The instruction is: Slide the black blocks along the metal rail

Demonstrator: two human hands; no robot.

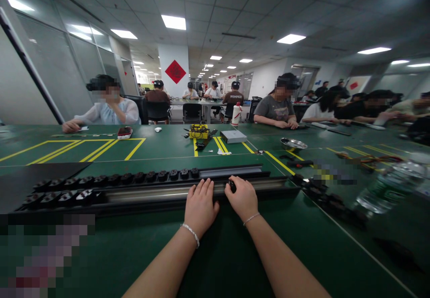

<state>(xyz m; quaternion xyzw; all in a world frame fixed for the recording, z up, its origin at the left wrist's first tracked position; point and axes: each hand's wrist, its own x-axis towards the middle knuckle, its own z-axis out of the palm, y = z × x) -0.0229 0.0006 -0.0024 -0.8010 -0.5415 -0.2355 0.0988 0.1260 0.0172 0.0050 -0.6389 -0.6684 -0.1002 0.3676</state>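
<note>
While your left hand (201, 206) lies flat on the rail (151, 194), right hand (242, 197) pinches black piece (232, 185); likely fitting, align next.

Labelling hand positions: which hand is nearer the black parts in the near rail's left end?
Left. The left hand is over the near rail, right of the black parts; the right hand, pinching a small black piece, is farther right.
</note>
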